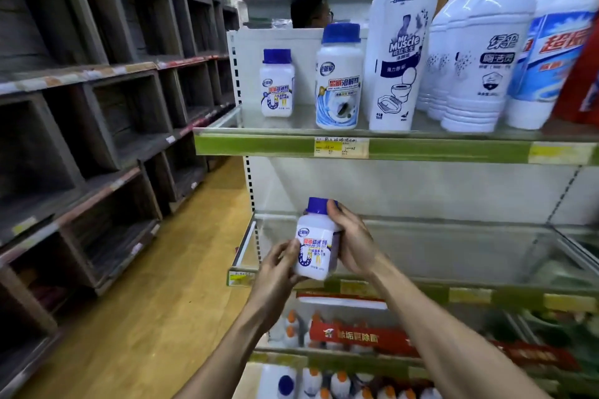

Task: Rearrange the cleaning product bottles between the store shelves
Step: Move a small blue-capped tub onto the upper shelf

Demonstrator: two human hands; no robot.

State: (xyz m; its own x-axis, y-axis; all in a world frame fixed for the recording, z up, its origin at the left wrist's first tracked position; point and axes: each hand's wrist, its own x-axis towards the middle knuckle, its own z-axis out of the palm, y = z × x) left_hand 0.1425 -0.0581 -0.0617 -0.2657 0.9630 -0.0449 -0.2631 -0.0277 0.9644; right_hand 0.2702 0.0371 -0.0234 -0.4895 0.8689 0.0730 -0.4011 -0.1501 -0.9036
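Both hands grip a small white bottle (313, 244) upright before the bare middle shelf (453, 249), left hand (275, 272) at its base, right hand (351, 241) around cap and side, so it seems mid-transfer and next needs setting down level there.

You have a single view, from a wide-angle camera worn on the person's head. It looks forward and slightly down, close to a store shelving unit that fills the right half of the frame. The upper shelf (389, 147) with its green edge strip sits about level with the lens; the glass-fronted shelf (453, 256) below lies near the centre. Both forearms reach in from the bottom edge. Dark wooden cubbies (97, 107) recede along the left, bowed by the lens, above a yellow floor (162, 301).
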